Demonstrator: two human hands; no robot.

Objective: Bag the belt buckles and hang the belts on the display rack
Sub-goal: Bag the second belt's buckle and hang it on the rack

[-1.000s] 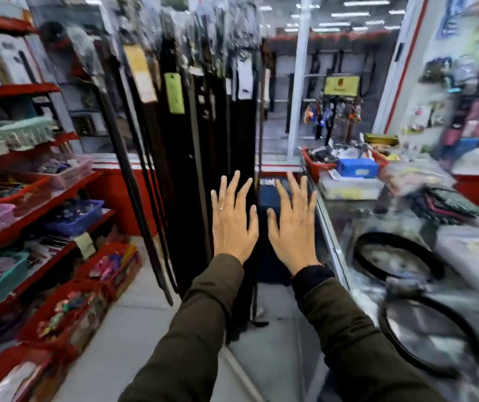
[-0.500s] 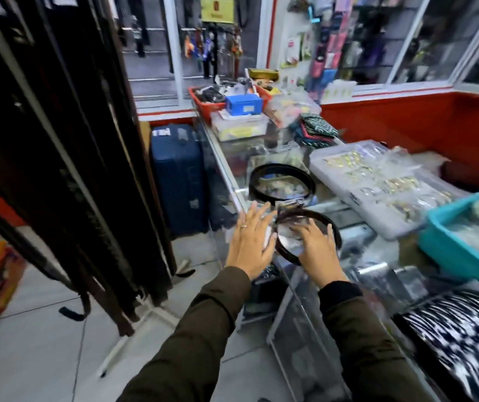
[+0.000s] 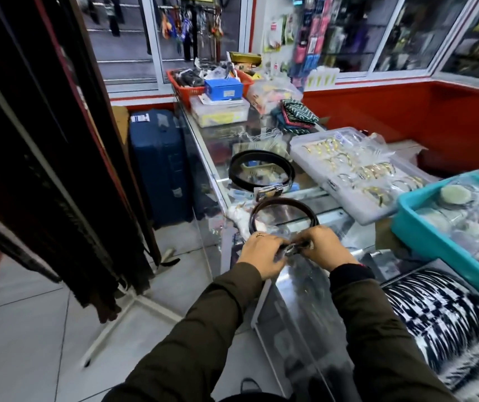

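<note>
A dark brown belt (image 3: pixel 281 203) lies coiled in a loop on the glass counter (image 3: pixel 313 285). At its near end, my left hand (image 3: pixel 261 252) and my right hand (image 3: pixel 323 246) both grip its buckle (image 3: pixel 296 247), which shows between the fingers. A second coiled black belt (image 3: pixel 261 158) with its buckle (image 3: pixel 268 191) lies just beyond. The display rack (image 3: pixel 58 155) full of hanging dark belts stands at the left.
A clear case of gold bracelets (image 3: pixel 360 172) and a teal tray (image 3: pixel 423 236) sit right of the belts. A blue suitcase (image 3: pixel 160 169) stands between rack and counter. A red basket (image 3: pixel 186 88), blue box (image 3: pixel 223 88) and folded cloths crowd the counter's far end.
The view swung from the belt rack to the counter. Both hands went from spread open in the air to closed on the near belt's buckle.
</note>
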